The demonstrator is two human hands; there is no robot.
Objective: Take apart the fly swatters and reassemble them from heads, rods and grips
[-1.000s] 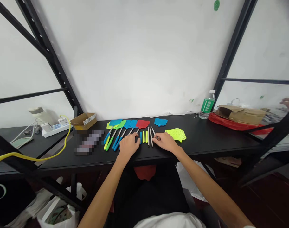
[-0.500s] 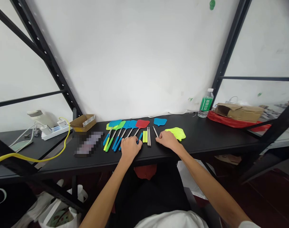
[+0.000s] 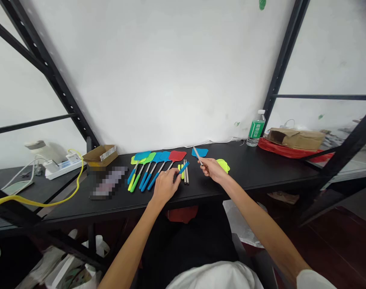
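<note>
My left hand (image 3: pixel 167 182) pinches a blue handle grip (image 3: pixel 184 166), tilted up just above the desk. In my right hand (image 3: pixel 212 169) is a thin metal rod (image 3: pixel 196 153), raised and pointing away from me. Between the hands lie yellow handle grips (image 3: pixel 182 175) and bare rods (image 3: pixel 187 178). Beyond the right hand rests a loose blue swatter head (image 3: pixel 203 152); a yellow swatter head (image 3: pixel 224 165) is partly hidden behind that hand. Left of my left hand, several fly swatters with blue and green handles (image 3: pixel 144 181) lie in a row, beside a red swatter head (image 3: pixel 177 155).
The black desk (image 3: pixel 261 172) stands against a white wall. An open cardboard box (image 3: pixel 101 157) and a blurred-out object (image 3: pixel 109 182) are at the left, near a power strip (image 3: pixel 62 167) with a yellow cable (image 3: pixel 76 186). A water bottle (image 3: pixel 256 129) stands at the back right.
Both hands have lifted off the desk, the left raising the blue handle grip and the right raising the rod. The camera view has shifted slightly.
</note>
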